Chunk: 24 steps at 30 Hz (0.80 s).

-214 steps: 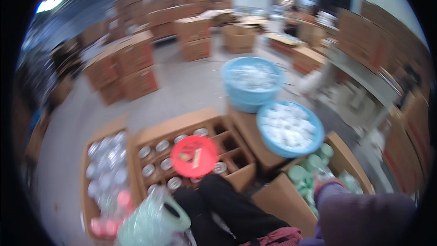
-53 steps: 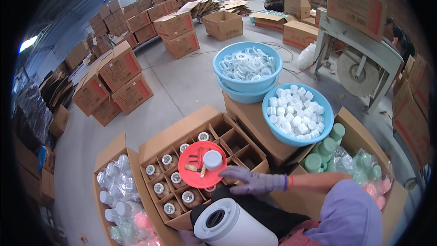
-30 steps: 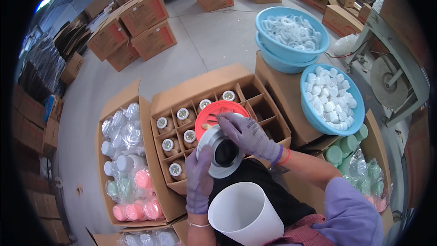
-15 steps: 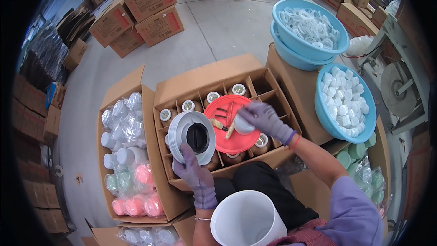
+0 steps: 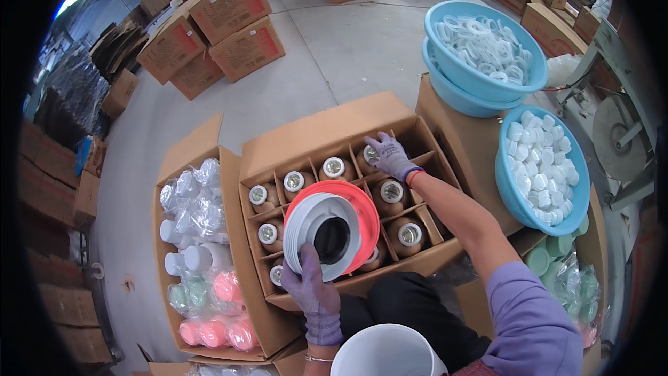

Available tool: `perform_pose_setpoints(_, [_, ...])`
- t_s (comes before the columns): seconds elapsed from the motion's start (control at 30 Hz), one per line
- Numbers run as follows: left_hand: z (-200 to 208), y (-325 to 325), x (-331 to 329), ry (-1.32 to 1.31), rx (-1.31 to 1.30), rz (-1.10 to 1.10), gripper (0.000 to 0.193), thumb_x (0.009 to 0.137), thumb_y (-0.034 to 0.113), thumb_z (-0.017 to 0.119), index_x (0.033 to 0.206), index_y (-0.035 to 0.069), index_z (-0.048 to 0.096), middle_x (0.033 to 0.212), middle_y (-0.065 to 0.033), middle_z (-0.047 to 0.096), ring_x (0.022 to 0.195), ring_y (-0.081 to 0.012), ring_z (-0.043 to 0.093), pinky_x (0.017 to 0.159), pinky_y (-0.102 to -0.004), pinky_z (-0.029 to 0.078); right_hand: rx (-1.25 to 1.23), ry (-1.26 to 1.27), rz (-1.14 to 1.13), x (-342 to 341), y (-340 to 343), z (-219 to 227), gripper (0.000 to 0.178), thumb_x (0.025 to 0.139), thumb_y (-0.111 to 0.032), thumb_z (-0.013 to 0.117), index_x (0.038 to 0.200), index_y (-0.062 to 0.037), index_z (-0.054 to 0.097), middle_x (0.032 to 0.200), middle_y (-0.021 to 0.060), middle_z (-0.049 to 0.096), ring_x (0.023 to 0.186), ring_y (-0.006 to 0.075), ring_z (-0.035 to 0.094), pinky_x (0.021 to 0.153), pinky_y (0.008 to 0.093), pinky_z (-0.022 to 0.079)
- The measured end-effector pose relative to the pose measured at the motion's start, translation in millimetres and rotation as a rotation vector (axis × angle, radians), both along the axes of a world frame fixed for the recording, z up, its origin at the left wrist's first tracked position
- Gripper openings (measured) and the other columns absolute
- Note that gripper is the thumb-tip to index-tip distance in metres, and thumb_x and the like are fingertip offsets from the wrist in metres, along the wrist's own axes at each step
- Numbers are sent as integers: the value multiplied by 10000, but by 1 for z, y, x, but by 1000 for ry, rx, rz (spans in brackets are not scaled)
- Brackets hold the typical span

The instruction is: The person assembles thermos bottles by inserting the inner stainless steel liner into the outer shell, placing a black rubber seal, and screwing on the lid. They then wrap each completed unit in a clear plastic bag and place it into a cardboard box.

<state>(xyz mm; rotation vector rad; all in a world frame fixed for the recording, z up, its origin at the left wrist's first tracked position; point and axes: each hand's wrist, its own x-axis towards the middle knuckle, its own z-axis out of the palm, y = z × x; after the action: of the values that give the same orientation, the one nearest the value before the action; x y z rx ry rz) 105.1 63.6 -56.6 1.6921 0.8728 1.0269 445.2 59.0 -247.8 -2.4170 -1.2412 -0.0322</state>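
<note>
- At the packing carton, a worker's gloved left hand is gripping a pale grey lid by its near edge, thumb lying across the front.
- The lid is showing a wide, round face, with a smooth grey ring circling a sunken black centre.
- Ridges are running around its left side, and the whole piece is tilting, face turned up and to the right.
- It is hanging over the divided carton and hiding much of a red plate; whether the two are touching, I am not managing to tell.
- The gloved right hand is resting at a bottle in the back row, fingers reaching over its mouth; I cannot tell whether they are gripping it.
- That bottle is showing a shiny, silvery mouth, its tan body partly hidden by the cardboard dividers.
- Close to the worker's dark trousers, a white tub is showing its smooth, round inside.
- On the right, a blue bowl is holding a heap of white caps; on the left, clear bags are wrapping pink lids.
</note>
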Motion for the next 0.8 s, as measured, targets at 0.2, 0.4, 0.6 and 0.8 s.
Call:
perform_pose_setpoints(0.2, [-23, 10, -2, 179, 423, -53, 642, 834, -29, 702, 1421, 22, 448, 1270, -273, 562, 1113, -413, 586, 941, -449, 476, -129, 124, 30, 3, 1, 17, 695, 799, -318, 771, 1400, -148, 468, 1238, 214, 569, 1161, 392, 575, 988, 482, 491])
perform_pose_setpoints(0.4, [-38, 18, 24, -627, -1013, -593, 699, 999, 599, 388, 1507, 120, 365, 1446, -129, 500, 1376, -371, 444, 1111, -676, 350, 235, -178, 261, -41, -39, 182, 726, 727, -392, 805, 1331, -118, 510, 1120, 164, 596, 1103, 358, 586, 949, 457, 494])
perform_pose_setpoints(0.6, [-15, -2, 33, -254, -151, -653, 591, 975, 422, 490, 1471, 114, 395, 1378, -151, 530, 1308, -353, 502, 1025, -540, 465, 464, -550, 741, -167, -141, 291, 655, 685, -474, 771, 1232, -159, 594, 1093, 94, 531, 1144, 307, 528, 1031, 586, 421])
perform_pose_setpoints(0.8, [0, -37, -23, -194, -19, -431, 594, 929, 261, 640, 1429, 0, 455, 1266, -164, 621, 1103, -279, 637, 918, -403, 520, 584, 135, 1039, -215, -184, 290, 549, 786, -498, 723, 1162, -106, 645, 1367, 159, 522, 1306, 368, 465, 1122, 555, 318])
